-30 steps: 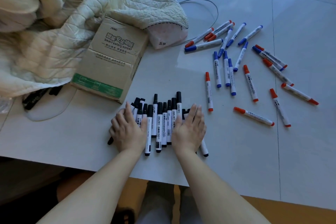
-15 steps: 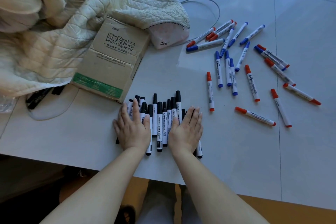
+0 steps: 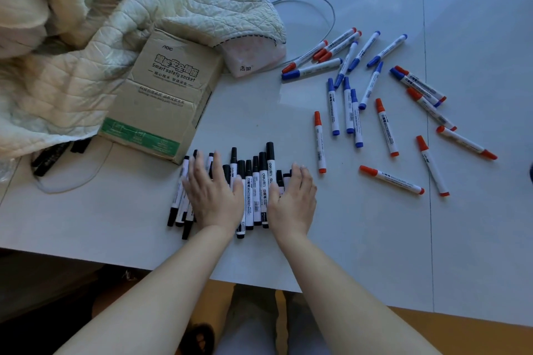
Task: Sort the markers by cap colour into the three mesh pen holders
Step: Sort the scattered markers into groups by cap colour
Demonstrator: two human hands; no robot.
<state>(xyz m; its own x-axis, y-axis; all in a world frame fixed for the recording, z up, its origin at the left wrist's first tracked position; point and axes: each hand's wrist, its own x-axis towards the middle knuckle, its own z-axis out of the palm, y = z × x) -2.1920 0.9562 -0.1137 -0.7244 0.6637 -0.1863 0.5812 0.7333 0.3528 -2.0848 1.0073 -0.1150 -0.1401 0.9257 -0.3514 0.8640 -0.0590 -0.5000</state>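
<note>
Row of black-capped white whiteboard markers (image 3: 256,190), long axes running six to twelve o'clock, bracketed by both hands. Left hand (image 3: 215,196) and right hand (image 3: 291,202) lie flat with fingers straight, pressing the row's ends, gripping nothing. Red- and blue-capped markers (image 3: 375,101) scatter toward two o'clock on the pale glossy tabletop (image 3: 375,239). No mesh holders visible.

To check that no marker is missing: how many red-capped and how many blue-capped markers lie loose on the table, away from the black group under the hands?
Red-capped markers: 10
Blue-capped markers: 9
Total: 19
</note>
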